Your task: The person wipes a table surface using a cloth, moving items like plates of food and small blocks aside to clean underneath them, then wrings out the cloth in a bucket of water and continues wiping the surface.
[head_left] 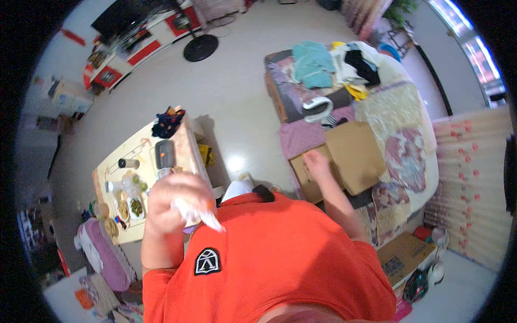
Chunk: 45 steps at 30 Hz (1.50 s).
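My left hand (177,196), blurred by motion, is raised in front of my red shirt with its fingers closed on a crumpled white tissue-like piece (198,213), which hangs toward my chest. Lower down, a brown cardboard box (355,156) lies on the sofa with a large flap folded out to the right. My right hand (318,163) is over the box's far edge, fingers curled in. Whatever those fingers hold, if anything, is hidden.
On the left, a cream table (116,161) carries a grey tray (165,154), a dark-lidded jar (128,163), dishes of food and a dark cloth (168,123). Clothes including a turquoise garment (313,64) cover the sofa's far end. A black fan base (201,48) stands on the floor.
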Each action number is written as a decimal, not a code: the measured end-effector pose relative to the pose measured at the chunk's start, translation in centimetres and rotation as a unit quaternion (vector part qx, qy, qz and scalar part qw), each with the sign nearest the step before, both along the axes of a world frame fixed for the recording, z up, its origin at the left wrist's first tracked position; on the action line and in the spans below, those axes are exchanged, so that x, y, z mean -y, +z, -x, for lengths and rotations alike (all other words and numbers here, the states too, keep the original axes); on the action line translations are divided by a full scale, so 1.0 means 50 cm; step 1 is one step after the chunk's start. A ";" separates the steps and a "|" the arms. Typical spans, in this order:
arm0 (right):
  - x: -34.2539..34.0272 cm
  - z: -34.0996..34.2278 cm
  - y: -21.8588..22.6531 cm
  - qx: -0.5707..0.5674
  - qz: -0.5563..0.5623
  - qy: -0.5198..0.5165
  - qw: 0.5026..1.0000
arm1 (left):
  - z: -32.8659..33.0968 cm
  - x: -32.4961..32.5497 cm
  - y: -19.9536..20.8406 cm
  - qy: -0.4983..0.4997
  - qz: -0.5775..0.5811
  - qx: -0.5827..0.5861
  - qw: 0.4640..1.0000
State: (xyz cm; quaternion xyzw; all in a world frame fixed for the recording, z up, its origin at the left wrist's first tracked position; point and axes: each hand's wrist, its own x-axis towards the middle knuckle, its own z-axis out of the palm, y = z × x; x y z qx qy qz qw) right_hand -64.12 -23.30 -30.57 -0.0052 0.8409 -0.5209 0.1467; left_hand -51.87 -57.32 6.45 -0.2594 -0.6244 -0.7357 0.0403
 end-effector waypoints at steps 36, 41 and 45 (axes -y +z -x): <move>0.734 1.040 0.870 -0.200 0.536 0.651 0.499 | 0.890 0.664 -0.251 0.339 -0.139 0.321 0.873; 0.871 1.220 0.704 -0.091 0.268 0.370 0.885 | 1.148 0.659 -0.192 0.322 -0.043 0.323 0.889; 0.925 1.310 0.613 -0.311 0.173 0.326 0.876 | 1.353 0.609 -0.173 0.210 0.030 0.266 0.940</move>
